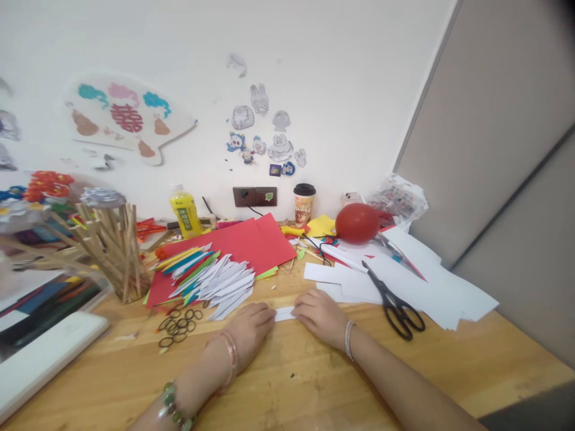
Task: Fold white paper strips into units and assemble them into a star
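Observation:
A small folded strip of white paper (284, 313) lies on the wooden table between my two hands. My left hand (250, 329) has its fingers closed on the strip's left end. At the right end, the fingertips of my right hand (318, 315) pinch it too. Most of the strip's ends are hidden under the fingers. Just beyond my left hand is a pile of folded white paper pieces (229, 281), with coloured folded pieces (188, 266) beside it. Black-handled scissors (395, 308) rest to the right of my right hand, partly over white paper sheets (431, 287).
Black rubber bands (177, 326) lie left of my left hand. Wooden sticks (108, 251) stand in a container at left, near a white case (49, 359). Red paper (265, 239), a yellow bottle (185, 212), a lidded cup (304, 203) and a red balloon (358, 223) are farther back.

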Motion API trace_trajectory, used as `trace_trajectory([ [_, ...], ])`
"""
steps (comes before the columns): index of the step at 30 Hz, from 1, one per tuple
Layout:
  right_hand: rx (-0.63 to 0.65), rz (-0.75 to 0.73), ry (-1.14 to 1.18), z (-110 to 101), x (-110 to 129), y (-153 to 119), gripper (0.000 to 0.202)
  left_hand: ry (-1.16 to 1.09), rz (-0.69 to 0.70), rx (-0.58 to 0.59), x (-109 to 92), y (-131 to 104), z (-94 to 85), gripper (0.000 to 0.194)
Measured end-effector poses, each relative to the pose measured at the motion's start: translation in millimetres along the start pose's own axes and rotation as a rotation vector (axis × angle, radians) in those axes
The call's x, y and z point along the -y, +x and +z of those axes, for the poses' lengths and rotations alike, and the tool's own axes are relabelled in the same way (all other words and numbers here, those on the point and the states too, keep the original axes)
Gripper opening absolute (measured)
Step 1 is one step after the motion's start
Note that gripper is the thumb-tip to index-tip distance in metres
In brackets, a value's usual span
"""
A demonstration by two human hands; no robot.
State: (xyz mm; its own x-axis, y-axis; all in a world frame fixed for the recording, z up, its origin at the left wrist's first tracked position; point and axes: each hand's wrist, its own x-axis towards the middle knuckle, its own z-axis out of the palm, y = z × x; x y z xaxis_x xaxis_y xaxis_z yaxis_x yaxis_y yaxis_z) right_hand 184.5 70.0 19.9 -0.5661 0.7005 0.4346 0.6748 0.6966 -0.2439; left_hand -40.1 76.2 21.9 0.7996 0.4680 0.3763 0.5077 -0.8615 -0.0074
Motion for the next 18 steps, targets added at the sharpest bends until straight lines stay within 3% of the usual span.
trace_trajectory([
  [4,0.015,-0.108,-0.169,3.3,-2.6,3.1,0.008,-0.093,-0.090,0.040,2.4,4.0,8.4,0.025],
  [7,0.008,-0.096,-0.271,6.4,-0.1,4.7,0.015,-0.149,-0.205,0.096,4.7,9.0,18.2,0.019],
  [12,-0.036,0.042,-0.159,8.3,6.1,3.2,0.011,-0.139,-0.273,0.097,3.2,13.3,23.9,0.022],
  [14,-0.055,0.119,-0.086,8.7,8.0,2.1,0.010,-0.124,-0.323,0.117,-1.0,14.8,18.8,0.015],
  [18,-0.090,0.319,-0.029,9.6,10.7,1.8,0.012,-0.108,-0.487,0.159,-8.8,20.2,5.6,0.019],
])
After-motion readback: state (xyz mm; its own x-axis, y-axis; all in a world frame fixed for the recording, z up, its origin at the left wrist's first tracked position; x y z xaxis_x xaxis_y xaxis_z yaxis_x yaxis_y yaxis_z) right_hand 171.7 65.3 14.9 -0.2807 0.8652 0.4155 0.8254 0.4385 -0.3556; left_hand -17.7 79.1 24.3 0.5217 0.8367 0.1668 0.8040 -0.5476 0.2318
